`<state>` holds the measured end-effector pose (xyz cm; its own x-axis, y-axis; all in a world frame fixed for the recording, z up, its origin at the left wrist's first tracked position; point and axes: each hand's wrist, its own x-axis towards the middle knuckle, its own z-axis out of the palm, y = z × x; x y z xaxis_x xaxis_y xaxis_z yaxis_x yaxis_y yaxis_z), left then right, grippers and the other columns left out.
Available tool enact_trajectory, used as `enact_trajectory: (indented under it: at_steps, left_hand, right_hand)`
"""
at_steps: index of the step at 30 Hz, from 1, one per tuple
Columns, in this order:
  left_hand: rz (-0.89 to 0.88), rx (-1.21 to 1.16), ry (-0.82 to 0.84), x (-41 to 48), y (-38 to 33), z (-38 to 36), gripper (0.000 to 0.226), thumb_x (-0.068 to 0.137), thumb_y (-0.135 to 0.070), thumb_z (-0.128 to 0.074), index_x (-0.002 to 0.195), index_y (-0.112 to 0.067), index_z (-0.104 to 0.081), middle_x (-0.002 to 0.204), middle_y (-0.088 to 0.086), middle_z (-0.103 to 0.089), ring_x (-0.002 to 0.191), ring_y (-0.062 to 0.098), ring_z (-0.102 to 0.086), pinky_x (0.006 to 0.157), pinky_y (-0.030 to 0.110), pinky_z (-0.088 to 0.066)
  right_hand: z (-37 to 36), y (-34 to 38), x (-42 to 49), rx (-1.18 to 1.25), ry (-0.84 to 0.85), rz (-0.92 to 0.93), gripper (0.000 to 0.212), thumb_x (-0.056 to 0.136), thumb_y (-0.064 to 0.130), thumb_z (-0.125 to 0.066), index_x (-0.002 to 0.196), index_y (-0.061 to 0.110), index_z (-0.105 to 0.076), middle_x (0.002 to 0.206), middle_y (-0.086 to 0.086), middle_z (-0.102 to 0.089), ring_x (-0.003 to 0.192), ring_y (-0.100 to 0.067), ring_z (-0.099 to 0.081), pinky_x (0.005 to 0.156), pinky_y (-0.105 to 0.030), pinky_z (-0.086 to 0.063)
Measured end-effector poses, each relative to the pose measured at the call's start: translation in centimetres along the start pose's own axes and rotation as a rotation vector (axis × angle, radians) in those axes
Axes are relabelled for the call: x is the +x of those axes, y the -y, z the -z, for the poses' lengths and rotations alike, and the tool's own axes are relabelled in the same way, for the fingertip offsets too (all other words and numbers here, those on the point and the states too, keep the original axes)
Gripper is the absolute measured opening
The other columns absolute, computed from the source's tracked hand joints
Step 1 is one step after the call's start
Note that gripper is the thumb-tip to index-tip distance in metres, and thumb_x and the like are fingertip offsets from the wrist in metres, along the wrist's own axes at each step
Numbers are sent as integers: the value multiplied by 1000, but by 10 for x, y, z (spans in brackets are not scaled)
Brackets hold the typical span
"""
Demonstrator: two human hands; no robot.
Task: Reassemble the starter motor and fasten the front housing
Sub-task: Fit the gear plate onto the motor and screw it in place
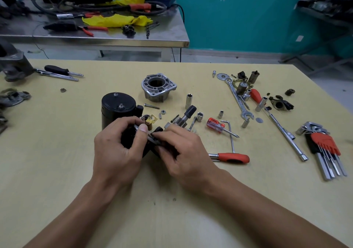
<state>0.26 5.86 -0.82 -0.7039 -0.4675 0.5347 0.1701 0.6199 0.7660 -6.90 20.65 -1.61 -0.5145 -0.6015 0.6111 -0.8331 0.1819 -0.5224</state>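
Fingers of the left hand [116,150] and right hand [185,148] are curled and pinched on a small black part [127,139] low over the table [57,152]. Just behind, the black motor body [117,104] is stood upright; farther back, the aluminium front housing [157,87] is set apart from it.

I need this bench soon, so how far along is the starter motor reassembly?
Early. Done: only the black motor body stands upright. In hand: the left hand and right hand grip a small black part, with a brass terminal tab showing above it. Left: the aluminium front housing sits apart, unfastened; a long bolt and nut lie loose nearby.
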Motion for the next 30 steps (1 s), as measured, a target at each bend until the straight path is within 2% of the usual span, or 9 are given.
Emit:
enact_trajectory:
  at_steps: [7, 12, 17, 21, 23, 25, 28, 30]
  left_hand:
    - [51, -34, -2, 1, -2, 1, 26, 89, -44, -52, 90, -25, -69, 83, -15, -69, 76, -5, -62, 69, 5, -43]
    - [43, -18, 1, 1, -3, 1, 26, 86, -41, -51, 88, -23, -69, 85, -15, -69, 78, -3, -63, 70, 7, -44]
    - [35, -22, 3, 1, -5, 1, 23, 84, -39, -51, 87, -24, -68, 84, -15, -69, 77, -2, -63, 69, 5, -43]
    - [57, -42, 8, 1, -6, 2, 19, 81, -42, -54, 85, -29, -67, 79, -15, -69, 75, -2, -64, 67, 6, -44]
    - [48, -52, 27, 1, -7, 3, 13, 79, -43, -61, 85, -33, -66, 84, -17, -69, 73, -1, -65, 66, 5, -44]
    - [42, -56, 34, 0, -7, 3, 13, 76, -43, -64, 86, -34, -65, 86, -17, -69, 70, 0, -65, 65, 5, -44]
    - [41, -55, 35, 0, -7, 3, 18, 74, -41, -63, 88, -29, -67, 80, -14, -70, 70, -1, -64, 65, 5, -45]
    - [26, -41, 36, -1, -7, 3, 22, 74, -40, -62, 90, -25, -68, 85, -14, -70, 73, -1, -65, 66, 6, -46]
  right_hand:
    - [0, 1, 0, -9, -5, 6, 23, 86, -3, -67, 109, 1, -70, 89, -9, -61, 79, -15, -53, 72, -12, -37]
    - [-2, 3, -1, 4, -16, 13, 23, 85, -2, -68, 108, 1, -70, 88, -8, -61, 77, -16, -54, 67, -22, -43]
    - [-2, 3, -1, 3, -23, 0, 23, 82, -2, -70, 104, 1, -71, 86, -7, -62, 77, -15, -54, 69, -16, -40]
    - [-1, 4, -1, 25, -15, -4, 21, 84, -2, -69, 105, 1, -71, 85, -9, -62, 75, -18, -56, 66, -26, -46]
    - [0, 5, 0, 37, -11, -4, 19, 85, -2, -69, 104, 0, -71, 84, -10, -62, 73, -20, -55, 64, -30, -46]
    - [1, 6, 1, 49, -1, -11, 18, 85, -2, -70, 104, 0, -72, 82, -9, -62, 72, -17, -54, 65, -25, -43]
    - [7, 9, 3, 133, 34, -89, 19, 87, 3, -70, 106, 5, -74, 82, 2, -63, 74, -5, -52, 70, -13, -39]
    - [13, 10, 7, 197, 71, -160, 17, 92, 9, -65, 105, 10, -77, 80, 7, -65, 74, -2, -55, 69, -14, -40]
